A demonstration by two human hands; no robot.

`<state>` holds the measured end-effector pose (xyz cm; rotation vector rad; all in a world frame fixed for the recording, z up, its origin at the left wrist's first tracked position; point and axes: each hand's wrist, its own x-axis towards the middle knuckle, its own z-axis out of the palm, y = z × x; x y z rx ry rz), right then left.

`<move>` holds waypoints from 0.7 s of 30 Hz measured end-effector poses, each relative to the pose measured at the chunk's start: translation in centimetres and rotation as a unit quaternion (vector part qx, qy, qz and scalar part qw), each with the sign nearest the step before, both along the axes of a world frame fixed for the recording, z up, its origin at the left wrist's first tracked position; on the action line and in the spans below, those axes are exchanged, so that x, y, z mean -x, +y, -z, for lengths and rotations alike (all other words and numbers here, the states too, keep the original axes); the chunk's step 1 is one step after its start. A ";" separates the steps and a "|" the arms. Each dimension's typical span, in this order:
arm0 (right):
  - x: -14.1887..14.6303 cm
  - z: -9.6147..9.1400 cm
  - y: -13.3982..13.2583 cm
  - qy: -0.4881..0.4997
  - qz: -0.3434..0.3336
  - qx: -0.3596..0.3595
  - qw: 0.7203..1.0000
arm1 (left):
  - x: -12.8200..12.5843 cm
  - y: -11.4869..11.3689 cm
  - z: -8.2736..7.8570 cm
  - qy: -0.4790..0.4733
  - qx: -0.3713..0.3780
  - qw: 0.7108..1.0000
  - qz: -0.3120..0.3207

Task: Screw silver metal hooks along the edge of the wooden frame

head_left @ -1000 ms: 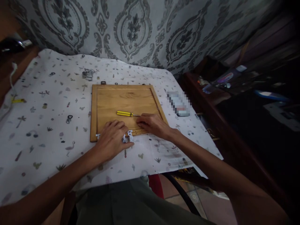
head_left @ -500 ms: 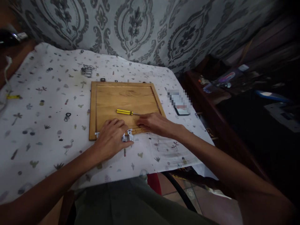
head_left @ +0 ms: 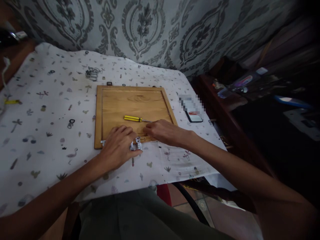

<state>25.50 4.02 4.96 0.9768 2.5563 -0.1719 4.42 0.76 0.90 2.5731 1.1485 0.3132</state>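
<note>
Looking at two bare hands working over one wooden panel (head_left: 125, 103) here, which lies flat on one tabletop covered by a white patterned cloth (head_left: 150, 171). The left hand (head_left: 118, 145) is on the panel's near edge, left of its middle, with fingers and thumb closed on one metal hinge (head_left: 138, 143). That hinge sits right at the near edge and pokes out past the fingers. There's also one small metal bit (head_left: 102, 142) showing by the panel's near left corner, mostly tucked behind the same hand, so no idea what it belongs to.

The right hand (head_left: 161, 131) is down near the panel's near right corner, fingers curled in together. Can't tell if there's anything pinched in there, the fingertips are hidden. One screwdriver (head_left: 133, 118) with a yellow handle lies across the panel, handle pointing at the left edge and the shaft running up to that right hand. Can't tell if the hand actually has hold of it.

Other stuff: one phone (head_left: 194, 116), partly blurred out, near the tabletop's right edge. One little heap of metal parts (head_left: 92, 74) toward the far edge, beyond the panel's far left corner, too small to count piece by piece. One bottle (head_left: 242, 83) lies past the tabletop's right edge.
</note>
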 end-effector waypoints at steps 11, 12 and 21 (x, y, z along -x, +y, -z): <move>-1.4 1.8 -1.6 0.381 0.141 0.016 0.913 | 0.2 -0.1 0.3 -0.019 -0.001 1.000 -0.001; -1.4 2.3 -2.1 0.438 0.166 0.027 0.883 | 0.1 -0.1 0.3 -0.021 0.001 1.000 -0.002; 0.4 6.1 -5.3 0.619 0.306 0.091 0.718 | 0.0 -0.1 0.4 -0.001 -0.008 1.000 0.001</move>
